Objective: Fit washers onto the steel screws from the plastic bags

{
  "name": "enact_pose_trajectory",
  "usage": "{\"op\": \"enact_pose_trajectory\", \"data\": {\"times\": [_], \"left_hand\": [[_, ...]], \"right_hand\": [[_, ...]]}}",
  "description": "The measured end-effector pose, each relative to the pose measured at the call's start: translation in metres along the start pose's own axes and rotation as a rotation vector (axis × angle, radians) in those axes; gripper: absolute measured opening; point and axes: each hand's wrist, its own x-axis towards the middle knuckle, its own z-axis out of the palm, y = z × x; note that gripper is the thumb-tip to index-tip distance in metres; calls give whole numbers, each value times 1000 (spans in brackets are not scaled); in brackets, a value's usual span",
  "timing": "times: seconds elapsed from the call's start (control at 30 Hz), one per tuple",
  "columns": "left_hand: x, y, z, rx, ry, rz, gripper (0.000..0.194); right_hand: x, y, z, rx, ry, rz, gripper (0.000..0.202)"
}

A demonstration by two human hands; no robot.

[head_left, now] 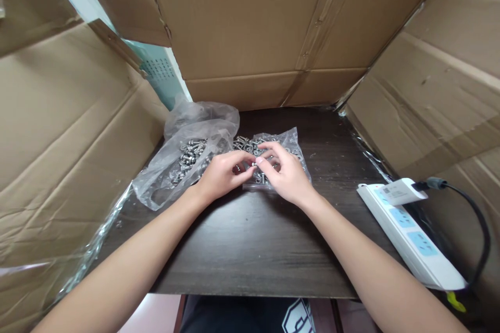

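Note:
My left hand [228, 171] and my right hand [284, 170] meet over the middle of the dark tabletop. Between the left thumb and forefinger is the end of a small metal screw [254, 164], and the right thumb and fingertips close on it from the other side. Its far part is hidden by my fingers. Under and behind the right hand lies a flat clear bag [291, 138] with small metal parts on it. Several loose screws [242, 141] lie just behind my fingertips. Left of my left hand, a larger clear plastic bag [154, 187] holds a heap of screws [191, 152].
Cardboard walls [250, 21] surround the dark table [250, 250] at the back and both sides. On the right is a white power strip [429, 270] with a plugged-in white adapter [404, 191] and a black cable [486, 229]. A printed teal sheet [160, 70] shows at back left.

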Motion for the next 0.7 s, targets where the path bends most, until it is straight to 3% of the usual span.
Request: {"op": "enact_pose_trajectory", "data": {"times": [0.1, 0.27, 0.43, 0.7], "left_hand": [[0, -1, 0, 5, -4, 2, 7], [0, -1, 1, 5, 14, -12, 9], [-1, -2, 1, 11, 20, -32, 12], [-2, -3, 2, 8, 23, -56, 11]], "right_hand": [[0, 2, 1, 0, -28, -37, 25], [0, 3, 2, 8, 1, -93, 51], [0, 4, 2, 32, -24, -41, 22], [-2, -1, 3, 5, -35, -68, 20]]}}
